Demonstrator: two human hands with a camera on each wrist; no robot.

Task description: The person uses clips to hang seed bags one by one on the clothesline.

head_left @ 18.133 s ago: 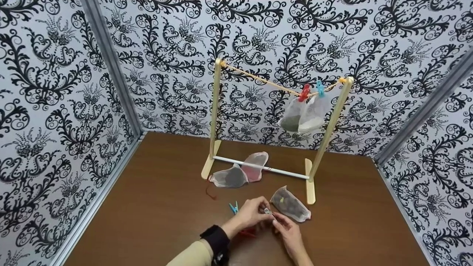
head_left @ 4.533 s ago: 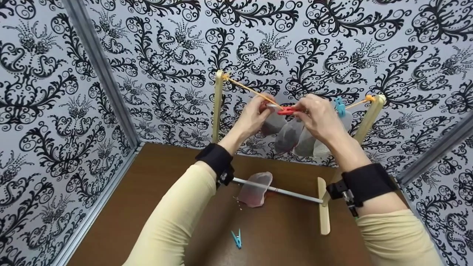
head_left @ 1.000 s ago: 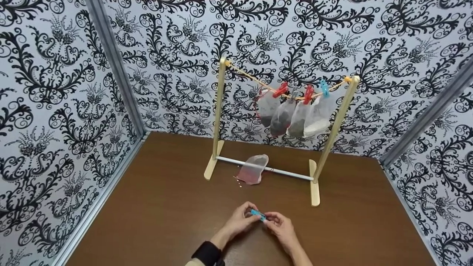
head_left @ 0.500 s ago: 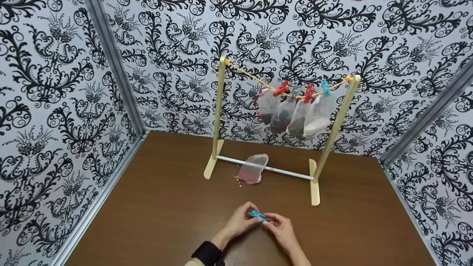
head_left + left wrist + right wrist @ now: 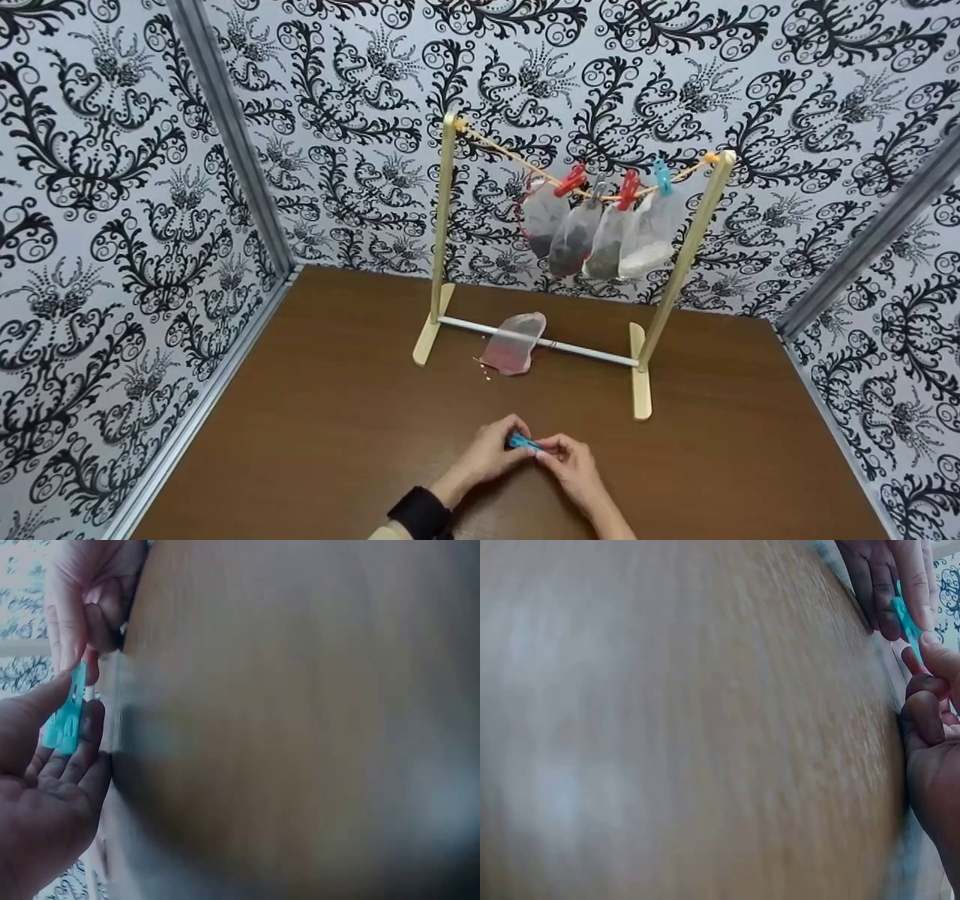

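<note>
Both hands meet low over the front of the table around one blue clothespin [image 5: 525,442]. My left hand [image 5: 491,452] pinches one end of it between thumb and fingers; my right hand [image 5: 574,466] pinches the other end with thumb and fingertips. In the left wrist view the clothespin [image 5: 67,716] lies between the left thumb and fingers, with the right thumb at its tip. The right wrist view shows the same clothespin [image 5: 906,621] partly hidden by fingers. Beyond the hands, a mesh bag [image 5: 514,346] with pinkish contents lies on the table under the rack's white bar.
A wooden rack [image 5: 441,225] with a white bottom bar [image 5: 592,352] stands at the back. From its sagging orange cord [image 5: 510,154] hang several filled mesh bags [image 5: 645,236], held by red, grey and blue clothespins. White crumbs [image 5: 486,371] lie beside the loose bag. Patterned walls enclose the brown table [image 5: 337,420].
Two bags that lay on the table 18 seconds ago now hang on the cord. The blue clothespin, lying on the table 4.5 seconds ago, is now in both hands and has turned slightly.
</note>
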